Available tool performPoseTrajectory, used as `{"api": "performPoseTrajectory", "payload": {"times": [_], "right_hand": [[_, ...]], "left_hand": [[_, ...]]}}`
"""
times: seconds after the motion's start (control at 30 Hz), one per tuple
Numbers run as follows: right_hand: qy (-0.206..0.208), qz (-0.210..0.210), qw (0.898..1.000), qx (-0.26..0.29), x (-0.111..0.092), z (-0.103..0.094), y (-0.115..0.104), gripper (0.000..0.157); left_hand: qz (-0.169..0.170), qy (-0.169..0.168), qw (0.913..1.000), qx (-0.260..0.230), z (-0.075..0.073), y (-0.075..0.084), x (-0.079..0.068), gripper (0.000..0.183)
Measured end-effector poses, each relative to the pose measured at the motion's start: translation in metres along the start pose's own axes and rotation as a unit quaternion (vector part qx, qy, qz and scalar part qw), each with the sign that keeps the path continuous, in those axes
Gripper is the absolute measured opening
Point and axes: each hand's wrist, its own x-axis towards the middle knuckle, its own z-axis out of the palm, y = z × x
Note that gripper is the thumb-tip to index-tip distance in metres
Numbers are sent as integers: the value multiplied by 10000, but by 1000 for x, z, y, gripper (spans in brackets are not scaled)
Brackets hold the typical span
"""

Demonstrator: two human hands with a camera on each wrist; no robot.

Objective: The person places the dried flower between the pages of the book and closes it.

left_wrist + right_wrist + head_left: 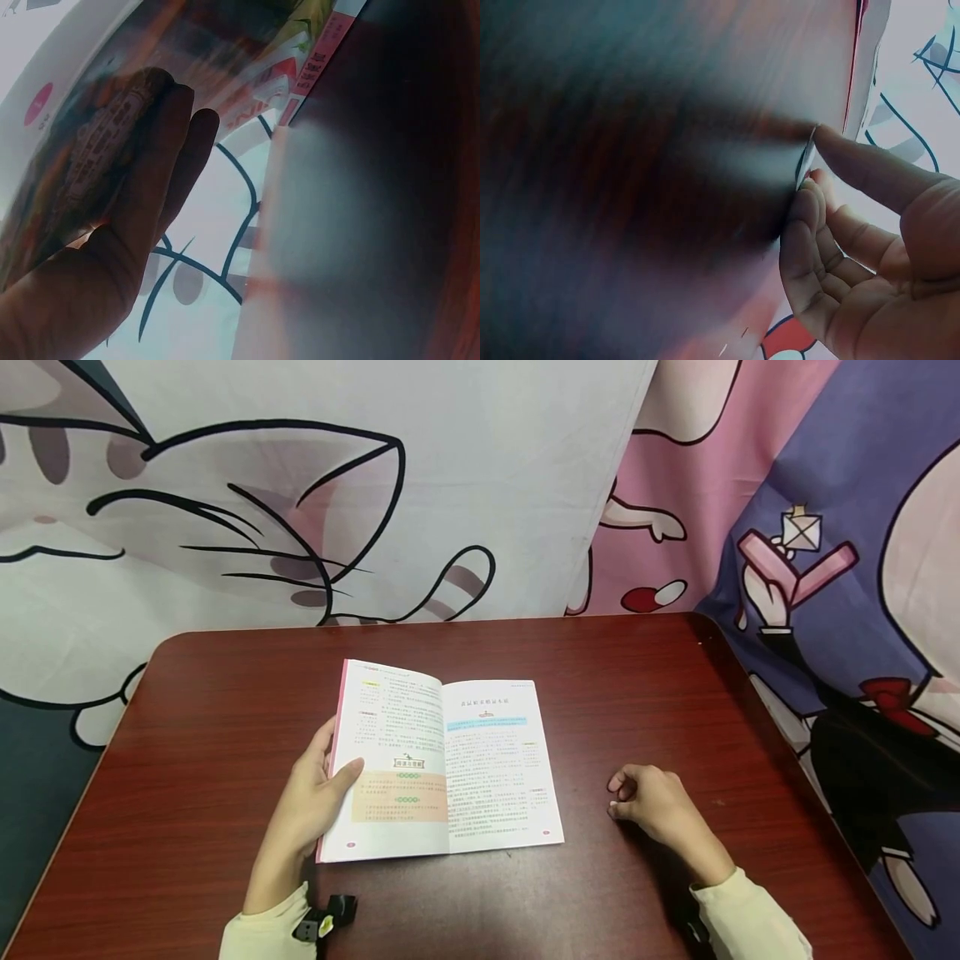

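An open book (495,760) with printed text, coloured highlights and an orange text box lies spread in the middle of the table. My left hand (311,797) grips its left edge, the thumb on the left page and the fingers behind the cover. In the left wrist view, the fingers (150,180) lie against the colourful outer cover (97,142), with a pink spine strip beyond. To the right of the book and apart from it, my right hand (660,802) rests on the table. Its fingers (802,217) are loosely curled, and I see nothing held in them.
The dark red-brown wooden table (600,693) has rounded far corners. Behind it hangs a white cloth (487,468) with cartoon line drawings; pink and purple cartoon cloth (817,468) hangs at the right. A black strap device (326,920) sits on the left wrist.
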Motion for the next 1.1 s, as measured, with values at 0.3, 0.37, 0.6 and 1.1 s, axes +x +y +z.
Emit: {"api": "performPoseTrajectory", "payload": {"times": [0.3,0.37,0.6,1.1], "right_hand": [[149,45,9999,-73,0,2,-2,16],[164,54,9998,-80,1,2,-2,15],[232,83,9997,-78,1,3,-2,13],[287,295,9989,202,4,-4,-3,10]], "left_hand": [[23,29,10000,-36,1,3,0,66],[0,29,10000,-29,1,4,0,66],[-29,37,10000,31,0,4,0,66],[-42,5,10000,-9,-1,3,1,68]]}}
